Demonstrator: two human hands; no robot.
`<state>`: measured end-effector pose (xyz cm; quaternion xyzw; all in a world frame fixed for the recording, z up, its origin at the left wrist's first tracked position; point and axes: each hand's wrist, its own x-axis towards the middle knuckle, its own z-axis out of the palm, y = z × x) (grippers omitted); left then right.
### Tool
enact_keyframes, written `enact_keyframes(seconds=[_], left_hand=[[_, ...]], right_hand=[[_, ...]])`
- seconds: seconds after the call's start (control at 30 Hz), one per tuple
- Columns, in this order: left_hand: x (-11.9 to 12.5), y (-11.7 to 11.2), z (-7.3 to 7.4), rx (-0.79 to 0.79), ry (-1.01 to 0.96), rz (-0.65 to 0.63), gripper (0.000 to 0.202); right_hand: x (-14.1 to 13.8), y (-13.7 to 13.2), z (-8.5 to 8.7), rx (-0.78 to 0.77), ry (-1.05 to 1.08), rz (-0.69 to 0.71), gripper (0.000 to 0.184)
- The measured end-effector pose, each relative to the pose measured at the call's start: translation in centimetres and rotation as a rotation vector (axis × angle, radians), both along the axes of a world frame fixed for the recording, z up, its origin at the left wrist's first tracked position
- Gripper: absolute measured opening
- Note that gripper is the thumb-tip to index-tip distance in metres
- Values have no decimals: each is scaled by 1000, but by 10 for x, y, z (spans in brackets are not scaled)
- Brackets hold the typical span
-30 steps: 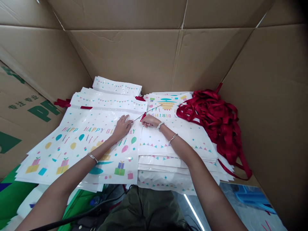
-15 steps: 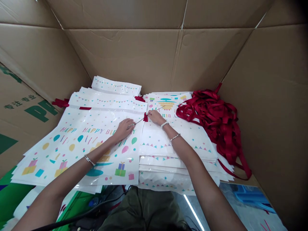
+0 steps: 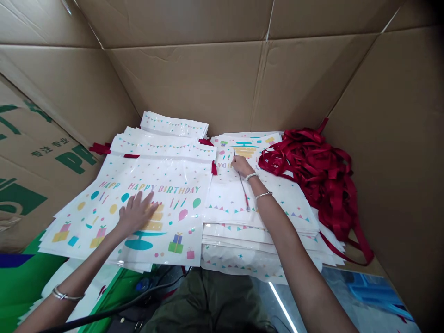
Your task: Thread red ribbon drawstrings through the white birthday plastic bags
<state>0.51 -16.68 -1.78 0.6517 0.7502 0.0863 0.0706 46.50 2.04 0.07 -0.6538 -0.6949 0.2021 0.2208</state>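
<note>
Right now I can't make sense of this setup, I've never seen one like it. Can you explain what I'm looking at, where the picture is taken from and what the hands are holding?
There is no machine here: these are a person's two bare hands, seen from one camera worn on their head, looking forward and down. Their left hand lies open and flat on a glossy white plastic bag printed with HAPPY BIRTHDAY, the top of a stack. Their right hand grips a long thin rod with a bit of red ribbon at its lower end, above a second stack of bags. Further right lies a loose heap of red ribbon. Brown cardboard walls rise behind and beside the stacks, and the person's olive trousers show at the bottom.
</note>
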Motion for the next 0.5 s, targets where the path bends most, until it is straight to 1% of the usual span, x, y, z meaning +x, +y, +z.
enact_keyframes(seconds=[0.07,0.13,0.23,0.37,0.43,0.5], left_hand=[[-4,-8,-7,-40,19,39,75],[-9,-6,-9,-33,15,79,74],[-29,12,-1,-55,9,118,73],[-69,36,13,-55,5,118,73],[-87,43,18,-42,22,123,71],[-100,47,20,-43,43,113,69]], right_hand=[[-2,1,0,4,-10,10,22],[-3,0,0,-3,2,20,23],[-3,-2,1,-17,39,49,24],[-3,-3,1,-19,62,69,25],[-4,-3,0,-17,74,71,25],[-5,-2,-1,-17,84,75,24]])
